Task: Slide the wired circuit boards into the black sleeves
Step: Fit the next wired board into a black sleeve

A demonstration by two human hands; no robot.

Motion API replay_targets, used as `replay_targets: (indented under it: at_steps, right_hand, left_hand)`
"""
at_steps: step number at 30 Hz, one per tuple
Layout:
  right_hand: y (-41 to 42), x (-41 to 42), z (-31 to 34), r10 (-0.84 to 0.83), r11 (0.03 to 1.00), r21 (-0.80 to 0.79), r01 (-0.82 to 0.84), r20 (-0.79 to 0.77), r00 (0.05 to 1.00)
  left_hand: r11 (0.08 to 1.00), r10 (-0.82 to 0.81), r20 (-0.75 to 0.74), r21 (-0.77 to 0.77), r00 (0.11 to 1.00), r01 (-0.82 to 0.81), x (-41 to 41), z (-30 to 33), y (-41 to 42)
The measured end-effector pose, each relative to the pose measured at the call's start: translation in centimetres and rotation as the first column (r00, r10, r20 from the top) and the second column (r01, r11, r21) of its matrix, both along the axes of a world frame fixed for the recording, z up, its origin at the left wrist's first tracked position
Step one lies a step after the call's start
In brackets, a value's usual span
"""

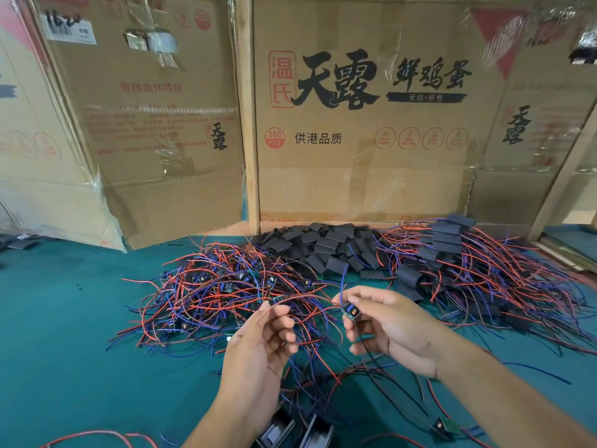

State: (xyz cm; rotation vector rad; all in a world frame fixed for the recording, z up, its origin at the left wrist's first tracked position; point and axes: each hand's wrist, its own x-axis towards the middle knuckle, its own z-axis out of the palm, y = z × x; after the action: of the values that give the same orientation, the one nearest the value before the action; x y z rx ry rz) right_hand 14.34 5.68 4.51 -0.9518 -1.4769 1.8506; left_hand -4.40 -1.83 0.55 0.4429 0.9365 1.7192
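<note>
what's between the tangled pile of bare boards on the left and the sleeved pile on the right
In the head view, a heap of empty black sleeves lies between the unsleeved boards pile and the sleeved pile, toward the back of the green table.

Two bare forearms reach in from below, no sleeves, watch or rings showing. The left grip (261,344) and right grip (384,331) look ungloved; nails seem short, though blurred.

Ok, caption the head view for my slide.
Right hand pinches a wired circuit board; left hand holds its wires; sleeves wait behind.
</note>
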Motion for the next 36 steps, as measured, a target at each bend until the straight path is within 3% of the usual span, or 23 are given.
replay_targets:
  at_steps: [6,12,14,17,20,22,24,28,32,36]
  right_hand:
    - [0.3,0.4,0.3,-0.004,1.0,0.004,0.004,0.005,1.0]
    - [0.6,0.2,0.1,-0.087,0.996,0.023,0.085,0.074,0.994]
    - [0.3,-0.3,-0.1,-0.091,0.996,0.028,0.089,0.076,0.993]
    - [0.0,-0.9,0.1,-0.148,0.983,0.14,0.122,0.194,0.97]
    - [-0.1,-1.6,1.2,-0.172,0.947,0.317,0.054,0.357,0.918]
    - [-0.4,-1.9,2.1,-0.121,0.923,0.382,-0.055,0.423,0.898]
    - [-0.7,-2.1,3.0,-0.032,0.9,0.398,-0.176,0.463,0.886]
    - [-1.2,-1.4,4.1,0.194,0.878,0.304,-0.369,0.48,0.856]
    - [-0.9,-0.2,4.4,0.321,0.891,0.182,-0.416,0.395,0.861]
    - [-0.4,0.7,4.3,0.371,0.887,0.139,-0.44,0.355,0.858]
  left_hand:
    - [0.999,0.044,-0.384,0.035,0.922,-0.033,0.3,-0.2,-0.3]
    - [0.993,0.118,-0.368,0.024,0.922,-0.117,-0.4,0.0,-0.3]
    - [0.947,0.308,-0.44,0.058,0.843,-0.316,-1.1,0.0,-0.2]
    - [0.821,0.566,-0.529,0.291,0.633,-0.491,-2.2,0.7,-0.6]
    - [0.852,0.523,-0.75,0.456,0.405,-0.257,-1.2,0.8,-1.2]
    - [0.903,0.43,-0.883,0.424,0.187,-0.072,-0.1,0.3,-1.3]
    - [0.931,0.361,-0.931,0.363,0.059,0.03,0.3,-0.3,-1.2]
    - [0.94,0.316,-0.949,0.316,0.021,0.126,-0.1,-0.3,-1.1]
    - [0.94,0.311,-0.949,0.299,-0.053,0.165,0.1,-0.1,-1.2]
    - [0.923,0.347,-0.936,0.33,-0.06,0.197,0.2,0.3,-1.6]
